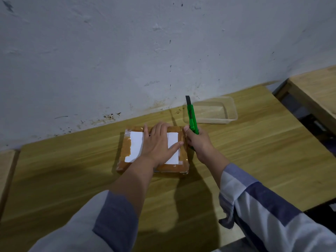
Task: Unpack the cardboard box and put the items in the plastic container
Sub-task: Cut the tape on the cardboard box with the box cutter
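- Brown cardboard box [179,137]: flat, squarish parcel wrapped in glossy tan packing tape that wrinkles at the edges and shines at the near corners. It lies flat on the table, roughly at the middle of the view, its far edge toward the wall.
- White label [136,146]: smooth rectangular paper sheet stuck across the top of the box, partly covered by the hand; tape strips overlap its left side.
- Left hand [158,142]: palm down on the lid of the box, fingers spread apart and pointing toward the wall, fingertips reaching the far edge, thumb stretched out to the right across the label. It grips nothing; it presses flat.
- Right hand [199,140]: fist curled tight around the lower part of the cutter's handle, just beside the right edge of the box, knuckles touching or nearly touching its side.
- Green utility knife [191,117]: slim plastic body, straight-sided, with a dark blade section projecting from the top end. It stands nearly upright, blade end pointing up and away, above the right far corner of the box.
- Clear plastic container [229,106]: shallow rectangular tub with rounded corners and a thin rim, translucent, standing open on the table behind and to the right of the box, near the wall and apart from both hands.
- Wooden table [72,170]: pale laminate with straight lengthwise grain.
- Grey-white wall [127,51]: rough plaster, speckled with dark marks low down.
- Sleeves [263,206]: soft cloth, white with blue-grey bands, on both forearms.
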A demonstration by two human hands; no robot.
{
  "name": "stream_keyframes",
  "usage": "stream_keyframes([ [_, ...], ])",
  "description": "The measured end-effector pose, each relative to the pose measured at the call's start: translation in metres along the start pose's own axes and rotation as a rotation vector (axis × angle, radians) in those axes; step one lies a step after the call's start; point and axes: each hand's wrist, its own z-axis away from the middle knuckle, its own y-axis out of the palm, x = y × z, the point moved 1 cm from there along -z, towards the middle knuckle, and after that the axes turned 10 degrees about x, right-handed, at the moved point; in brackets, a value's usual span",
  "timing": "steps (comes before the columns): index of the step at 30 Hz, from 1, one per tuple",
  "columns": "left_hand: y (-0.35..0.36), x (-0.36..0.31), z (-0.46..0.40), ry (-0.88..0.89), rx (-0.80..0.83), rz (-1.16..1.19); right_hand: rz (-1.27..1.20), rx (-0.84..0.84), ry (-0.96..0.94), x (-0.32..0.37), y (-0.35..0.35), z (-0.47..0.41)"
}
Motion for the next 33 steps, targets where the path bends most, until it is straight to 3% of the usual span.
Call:
stream_keyframes([
  [8, 0.004, 0.001, -0.002, -0.011, -0.045, 0.044, 0.18, 0.048, -0.004, -0.01, -0.023, 0.054],
  [15, 0.005, 0.0, -0.003, -0.026, -0.043, 0.002, 0.221, -0.062, -0.04, -0.026, -0.028, 0.076],
  [33, -0.003, -0.009, 0.001, -0.057, 0.059, -0.082, 0.763, -0.007, 0.005, -0.011, -0.015, 0.087],
])
